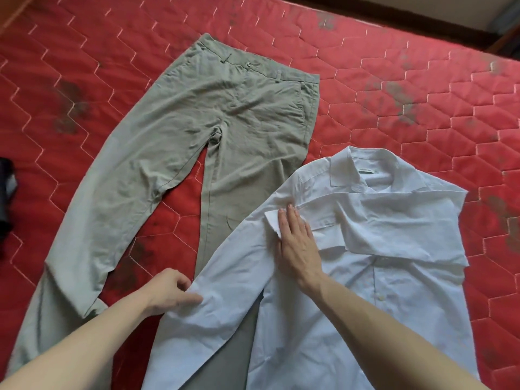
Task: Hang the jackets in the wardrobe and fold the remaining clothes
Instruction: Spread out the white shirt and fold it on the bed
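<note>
Shirt [380,271]: sleeve [225,277] runs diagonally toward the left hand [168,291], fingers pinching it; right hand [297,243] flat, fingers together, pressing the shoulder fold.

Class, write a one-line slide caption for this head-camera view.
Left hand grips the white shirt's sleeve; right hand presses it flat beside trousers.

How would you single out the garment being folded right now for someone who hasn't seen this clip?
On the red quilted mattress lie two garments. It is the white collared shirt on the right, one sleeve already folded across its chest, overlapping a leg of the olive-grey trousers beside it.
</note>
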`<state>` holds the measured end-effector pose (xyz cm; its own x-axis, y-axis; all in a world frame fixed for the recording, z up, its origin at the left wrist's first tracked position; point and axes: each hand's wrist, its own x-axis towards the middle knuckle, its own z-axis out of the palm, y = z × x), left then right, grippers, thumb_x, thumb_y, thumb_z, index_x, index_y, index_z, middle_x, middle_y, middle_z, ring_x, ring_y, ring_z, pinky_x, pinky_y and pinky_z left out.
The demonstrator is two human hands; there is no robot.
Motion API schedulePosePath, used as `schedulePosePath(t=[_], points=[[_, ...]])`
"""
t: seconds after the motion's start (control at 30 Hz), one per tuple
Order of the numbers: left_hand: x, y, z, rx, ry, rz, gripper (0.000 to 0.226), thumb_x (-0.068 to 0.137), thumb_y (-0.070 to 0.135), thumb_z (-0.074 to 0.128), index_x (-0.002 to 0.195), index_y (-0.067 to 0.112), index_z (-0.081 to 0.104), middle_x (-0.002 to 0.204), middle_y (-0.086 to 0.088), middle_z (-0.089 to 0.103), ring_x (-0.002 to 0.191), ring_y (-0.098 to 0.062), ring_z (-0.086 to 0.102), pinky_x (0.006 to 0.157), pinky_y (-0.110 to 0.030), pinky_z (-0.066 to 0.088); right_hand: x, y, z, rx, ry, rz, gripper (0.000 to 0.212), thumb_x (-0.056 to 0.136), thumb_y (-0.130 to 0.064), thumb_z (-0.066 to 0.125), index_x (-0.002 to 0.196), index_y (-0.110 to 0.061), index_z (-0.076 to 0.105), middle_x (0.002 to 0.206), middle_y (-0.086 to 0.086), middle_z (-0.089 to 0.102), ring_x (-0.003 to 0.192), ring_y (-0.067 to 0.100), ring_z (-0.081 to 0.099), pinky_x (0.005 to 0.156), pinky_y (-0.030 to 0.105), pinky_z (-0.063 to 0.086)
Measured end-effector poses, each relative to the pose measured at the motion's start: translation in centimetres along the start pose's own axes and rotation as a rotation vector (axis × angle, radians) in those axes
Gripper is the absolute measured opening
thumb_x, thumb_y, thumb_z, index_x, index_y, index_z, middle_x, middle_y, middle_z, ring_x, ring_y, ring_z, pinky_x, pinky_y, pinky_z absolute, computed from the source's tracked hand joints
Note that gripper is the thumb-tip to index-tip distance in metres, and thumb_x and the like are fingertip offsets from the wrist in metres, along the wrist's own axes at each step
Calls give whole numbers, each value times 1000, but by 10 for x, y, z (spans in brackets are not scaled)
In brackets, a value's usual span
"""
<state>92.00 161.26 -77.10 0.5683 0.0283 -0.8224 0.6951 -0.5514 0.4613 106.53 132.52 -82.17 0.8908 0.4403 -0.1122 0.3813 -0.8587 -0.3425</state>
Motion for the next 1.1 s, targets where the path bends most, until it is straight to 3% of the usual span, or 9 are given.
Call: schedulePosePath(t=[0.1,0.2,0.3,0.43,0.57,0.67,0.8,0.93,1.1], points=[[-7,-10,0,25,-90,-33,22,63,28,77,54,16,61,60,3,42,59,-13,35,59,-29,28,16,-30,-10,409,104,208,53,108,-14,36,159,-6,33,168,10,28,156,21,26,127,37,22],[-12,-15,0,17,-103,-58,24,64,25,73,53,15,55,62,0,37,62,-15,31,60,-31,25,31,-55,-18,604,189,215,53,110,-28,30,159,-10,35,168,5,31,156,13,23,128,31,18],[-18,-21,0,-1,-169,-103,20,64,21,76,70,3,75,64,4,52,61,-11,45,61,-26,36,40,-63,-15,471,102,151,61,108,-46,25,163,-20,26,171,5,19,159,17,12,129,40,15],[-26,-29,-7,-3,-272,-170,14,73,13,78,85,8,83,74,3,71,66,-9,65,62,-23,52,39,-61,-18,99,-374,122,84,99,-74,26,165,-32,-4,171,-3,-19,157,15,-20,128,46,-11],[-30,-38,-22,-21,-247,-226,22,77,25,83,81,4,79,69,-1,63,61,-13,56,58,-25,44,23,-55,-21,52,-214,-14,73,104,-63,29,165,-33,3,173,-3,-9,159,15,-13,129,45,-5],[-38,-26,-37,-33,-229,-219,26,72,40,81,66,16,70,68,-2,61,62,-14,51,60,-28,40,-1,-49,-15,23,-131,-208,74,101,-50,39,166,-29,9,174,-2,0,160,16,-5,129,48,3],[-39,-6,-61,-148,-68,-191,33,80,41,75,80,8,80,94,-6,80,87,-16,71,92,-36,53,-33,-60,-3,-21,-254,-395,82,94,-33,42,166,-28,3,174,-1,-7,160,17,-9,129,49,3],[-41,16,-77,-186,187,-91,26,83,30,70,69,8,68,65,-1,63,60,-15,53,56,-24,40,-52,-86,9,-3,-128,-258,62,107,-36,31,165,-31,10,174,-4,1,160,17,-1,129,43,5],[-44,0,-99,-60,460,105,46,83,40,66,53,22,37,52,4,32,51,-15,29,56,-31,25,-23,-101,-2,89,-157,10,54,110,-42,30,161,-23,31,168,0,30,158,20,18,127,45,20]])
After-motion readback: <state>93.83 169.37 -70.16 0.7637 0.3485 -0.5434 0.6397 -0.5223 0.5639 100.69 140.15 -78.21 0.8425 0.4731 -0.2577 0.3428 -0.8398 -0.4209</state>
